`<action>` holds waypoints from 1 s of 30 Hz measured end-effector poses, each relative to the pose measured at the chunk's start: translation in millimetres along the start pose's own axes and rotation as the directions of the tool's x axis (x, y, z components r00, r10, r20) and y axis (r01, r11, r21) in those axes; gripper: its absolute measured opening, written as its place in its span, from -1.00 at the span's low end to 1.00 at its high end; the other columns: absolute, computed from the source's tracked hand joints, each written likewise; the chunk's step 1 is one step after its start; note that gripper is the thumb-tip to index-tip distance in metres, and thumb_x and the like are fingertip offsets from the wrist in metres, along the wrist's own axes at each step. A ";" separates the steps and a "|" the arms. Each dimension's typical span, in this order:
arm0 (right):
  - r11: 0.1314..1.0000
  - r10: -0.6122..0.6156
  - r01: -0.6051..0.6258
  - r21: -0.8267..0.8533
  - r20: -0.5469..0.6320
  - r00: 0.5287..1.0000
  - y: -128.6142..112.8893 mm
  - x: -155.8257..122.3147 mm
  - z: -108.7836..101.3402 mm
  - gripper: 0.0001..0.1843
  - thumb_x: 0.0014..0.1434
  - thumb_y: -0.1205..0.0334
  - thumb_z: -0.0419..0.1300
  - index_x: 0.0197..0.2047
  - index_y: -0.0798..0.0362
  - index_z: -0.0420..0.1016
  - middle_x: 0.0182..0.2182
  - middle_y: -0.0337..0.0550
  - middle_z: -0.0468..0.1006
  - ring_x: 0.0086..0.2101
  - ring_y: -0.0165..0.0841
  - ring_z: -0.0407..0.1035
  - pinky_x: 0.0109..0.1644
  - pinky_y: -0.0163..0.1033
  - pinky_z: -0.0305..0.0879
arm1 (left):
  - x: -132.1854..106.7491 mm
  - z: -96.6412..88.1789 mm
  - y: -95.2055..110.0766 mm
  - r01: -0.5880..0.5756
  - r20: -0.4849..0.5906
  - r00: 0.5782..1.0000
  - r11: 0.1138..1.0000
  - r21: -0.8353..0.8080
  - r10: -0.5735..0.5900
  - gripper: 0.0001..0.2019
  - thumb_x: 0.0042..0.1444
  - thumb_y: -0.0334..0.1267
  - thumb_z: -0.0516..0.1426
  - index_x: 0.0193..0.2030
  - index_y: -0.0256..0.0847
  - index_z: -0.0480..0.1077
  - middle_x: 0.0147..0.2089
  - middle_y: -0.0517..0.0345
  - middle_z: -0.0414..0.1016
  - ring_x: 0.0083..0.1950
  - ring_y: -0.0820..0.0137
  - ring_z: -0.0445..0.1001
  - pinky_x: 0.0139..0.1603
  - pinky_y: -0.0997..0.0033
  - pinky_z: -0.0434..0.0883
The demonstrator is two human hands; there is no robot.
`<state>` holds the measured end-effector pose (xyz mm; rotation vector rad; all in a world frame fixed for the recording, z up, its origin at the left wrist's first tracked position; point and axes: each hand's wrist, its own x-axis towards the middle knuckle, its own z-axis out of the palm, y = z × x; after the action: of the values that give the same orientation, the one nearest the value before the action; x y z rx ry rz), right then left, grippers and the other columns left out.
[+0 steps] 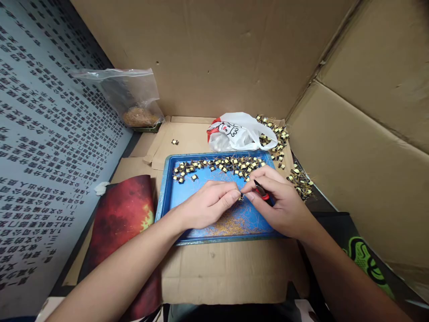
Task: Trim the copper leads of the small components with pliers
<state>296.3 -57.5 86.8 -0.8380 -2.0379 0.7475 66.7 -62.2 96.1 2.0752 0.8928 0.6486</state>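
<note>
Over a blue tray (pixel 174 197), my left hand (pixel 209 203) pinches a small yellow-and-black component (pixel 241 195) between thumb and fingers. My right hand (pixel 281 201) meets it from the right, fingers closed round a small red-and-black handled tool (pixel 261 191) whose tip touches the component. Several more such components (pixel 221 164) lie in a row along the tray's far edge. A heap of thin copper wire clippings (pixel 231 226) lies on the tray below my hands.
A white plastic bag (pixel 234 132) sits behind the tray, with more components (pixel 278 134) piled at the right. A clear bag (pixel 134 100) leans at the back left. Cardboard walls (pixel 362 134) enclose the space. A red mat (pixel 124 214) lies on the left.
</note>
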 end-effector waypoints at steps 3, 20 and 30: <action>0.999 -0.032 0.032 -0.040 -0.015 0.999 -0.8 -0.4 0.3 -0.85 0.39 0.41 0.21 -0.11 0.00 0.58 -0.17 -0.09 0.45 -0.22 -0.27 0.41 -0.13 -0.15 0.43 | 0.1 0.2 0.5 0.012 0.005 1.000 1.000 -0.010 -0.012 -0.53 0.59 0.02 -0.12 -0.36 -0.16 0.17 -0.42 0.27 0.17 -0.36 0.40 0.23 -0.26 0.36 0.19; 0.885 -0.426 0.399 -0.239 -0.069 0.902 -2.4 -12.5 22.2 -0.58 0.21 0.52 0.18 0.07 -0.07 0.50 -0.19 -0.15 0.48 -0.26 -0.28 0.42 -0.14 -0.11 0.42 | 0.1 5.2 -0.4 0.010 -0.290 0.957 0.996 0.090 0.017 -0.57 0.57 -0.15 -0.04 -0.41 -0.16 0.10 -0.47 0.29 0.13 -0.43 0.44 0.15 -0.32 0.34 0.10; 0.962 -0.269 0.254 -0.100 -0.186 0.945 0.1 -4.5 17.5 -0.55 0.20 0.60 0.26 0.04 -0.07 0.60 -0.19 -0.14 0.43 -0.22 -0.29 0.43 -0.18 -0.17 0.45 | -1.8 6.7 -4.5 -0.087 -0.241 0.964 0.991 0.103 0.109 -0.62 0.58 -0.20 -0.04 -0.36 -0.18 0.19 -0.43 0.29 0.19 -0.42 0.45 0.19 -0.31 0.37 0.14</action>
<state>283.8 -64.6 75.8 -0.6379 -1.9563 0.4243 68.4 -64.5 88.4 2.1630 0.9776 0.9510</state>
